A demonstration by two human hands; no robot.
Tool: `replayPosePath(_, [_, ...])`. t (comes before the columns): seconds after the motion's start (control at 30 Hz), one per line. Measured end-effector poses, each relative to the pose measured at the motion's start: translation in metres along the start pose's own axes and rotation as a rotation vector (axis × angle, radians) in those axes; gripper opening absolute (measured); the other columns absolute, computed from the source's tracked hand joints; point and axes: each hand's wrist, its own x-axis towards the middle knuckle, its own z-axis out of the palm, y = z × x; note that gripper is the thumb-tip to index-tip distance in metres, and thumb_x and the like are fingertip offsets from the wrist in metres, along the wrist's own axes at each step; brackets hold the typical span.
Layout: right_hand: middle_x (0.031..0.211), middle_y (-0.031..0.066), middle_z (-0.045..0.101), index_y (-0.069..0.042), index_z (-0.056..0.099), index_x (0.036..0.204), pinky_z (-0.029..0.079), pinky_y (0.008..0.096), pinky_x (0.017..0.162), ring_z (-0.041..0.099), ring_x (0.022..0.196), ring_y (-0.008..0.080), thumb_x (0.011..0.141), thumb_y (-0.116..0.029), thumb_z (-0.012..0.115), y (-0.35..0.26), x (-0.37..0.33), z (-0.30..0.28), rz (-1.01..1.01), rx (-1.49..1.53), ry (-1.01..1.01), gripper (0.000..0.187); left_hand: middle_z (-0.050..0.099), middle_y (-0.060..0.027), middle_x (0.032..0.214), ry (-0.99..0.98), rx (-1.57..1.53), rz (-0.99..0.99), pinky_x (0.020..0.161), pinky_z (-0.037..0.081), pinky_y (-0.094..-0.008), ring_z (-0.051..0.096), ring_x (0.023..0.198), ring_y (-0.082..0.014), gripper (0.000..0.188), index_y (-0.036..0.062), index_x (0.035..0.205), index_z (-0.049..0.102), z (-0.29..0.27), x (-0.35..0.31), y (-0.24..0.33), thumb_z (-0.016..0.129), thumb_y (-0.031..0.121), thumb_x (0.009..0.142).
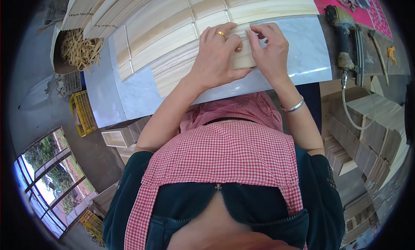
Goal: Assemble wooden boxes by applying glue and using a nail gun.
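Note:
My left hand [216, 55], with a gold ring on one finger, lies flat on a bundle of thin pale wood strips [173, 70] on the white table [302, 55]. My right hand [268, 49], a silver bangle at its wrist, pinches the right end of the same bundle [242, 57] with curled fingers. More rows of the same pale strips [173, 21] lie stacked side by side beyond the hands, across the far part of the table.
A cardboard box of tan rubber bands [80, 49] stands at the far left. A nail gun with a hose [346, 42] lies on the bench to the right. Stacks of wooden boards [371, 133] stand at my right, small wooden boxes [119, 137] and yellow crates [84, 114] at my left.

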Motion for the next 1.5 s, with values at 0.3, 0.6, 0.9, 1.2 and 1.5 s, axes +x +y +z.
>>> replayPosePath(0.3, [0.088,0.0055,0.064,0.001,0.07,0.097,0.049,0.0248,0.068,0.058,0.072,0.0148,0.088,-0.001,0.069,0.068,0.037,0.017,0.236,0.193,0.023,0.009,0.053,-0.0215,0.134,-0.033,-0.114,-0.033,0.105,0.035,-0.0472,0.047,0.128,-0.0381,0.048,0.0105,0.084,0.055,0.047,0.066,-0.033,0.091,0.027,0.056])
replayPosePath(0.6, [0.088,0.0081,0.063,0.0,0.068,0.091,0.051,0.0302,0.066,0.059,0.071,0.0196,0.084,-0.001,0.068,0.105,0.069,0.019,0.318,0.177,0.051,0.007,0.055,-0.0206,0.13,-0.046,-0.128,-0.079,0.101,0.038,-0.0468,0.05,0.125,-0.0375,0.043,0.0107,0.082,0.056,0.078,0.115,-0.044,0.088,0.024,0.056])
replayPosePath(0.9, [0.09,0.0092,0.064,-0.001,0.068,0.092,0.05,0.0324,0.071,0.06,0.077,0.0223,0.083,0.0,0.065,0.098,0.053,0.028,0.175,0.049,0.048,0.01,0.057,-0.0192,0.124,-0.044,-0.116,-0.078,0.099,0.039,-0.0442,0.051,0.123,-0.0358,0.04,0.0113,0.078,0.056,0.071,0.098,-0.043,0.085,0.025,0.055])
replayPosePath(1.2, [0.091,0.0083,0.066,-0.001,0.07,0.095,0.05,0.0306,0.07,0.06,0.074,0.0208,0.084,-0.001,0.065,0.07,0.011,0.002,0.174,0.074,0.019,0.012,0.06,-0.0164,0.116,-0.017,-0.075,-0.018,0.098,0.039,-0.0416,0.052,0.12,-0.033,0.037,0.0114,0.075,0.058,0.062,0.053,-0.025,0.082,0.032,0.056])
replayPosePath(1.5, [0.088,0.0068,0.07,0.0,0.072,0.103,0.049,0.0268,0.067,0.059,0.073,0.0158,0.085,0.002,0.069,0.053,-0.034,-0.048,0.116,-0.027,-0.212,0.019,0.058,-0.0161,0.128,0.005,-0.063,-0.029,0.101,0.039,-0.0437,0.051,0.122,-0.035,0.041,0.0105,0.076,0.053,0.063,0.051,-0.026,0.085,0.026,0.055])
